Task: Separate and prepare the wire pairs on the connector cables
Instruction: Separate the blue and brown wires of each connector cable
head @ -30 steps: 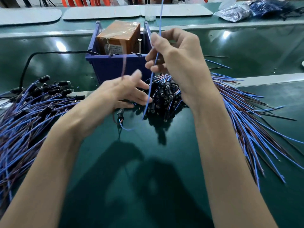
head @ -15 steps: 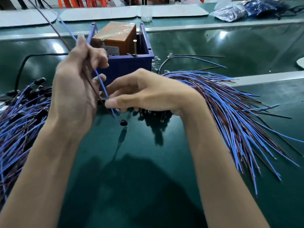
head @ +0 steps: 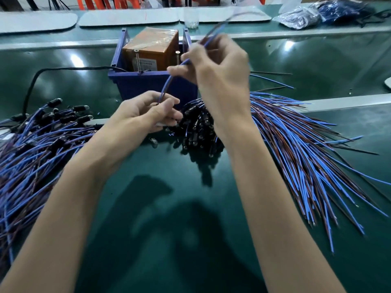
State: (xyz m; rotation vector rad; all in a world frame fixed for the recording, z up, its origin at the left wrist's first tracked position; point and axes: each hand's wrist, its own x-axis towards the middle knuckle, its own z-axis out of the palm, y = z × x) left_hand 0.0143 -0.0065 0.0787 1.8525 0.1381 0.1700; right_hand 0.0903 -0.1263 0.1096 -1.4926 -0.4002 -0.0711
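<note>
Over the middle of the bench (head: pixel 190 229), the left hand (head: pixel 148 111) pinched the low end of one cable (head: pixel 167 85) and the right hand (head: pixel 220 68) pinched it higher up, while the left pile (head: pixel 42 144) and right pile (head: pixel 296 144) lay near the side edges, so I guessed lots was left.

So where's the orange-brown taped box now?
Head view, centre back: the orange-brown taped box sits inside the blue plastic bin, just beyond the left hand and left of the right hand.
</note>
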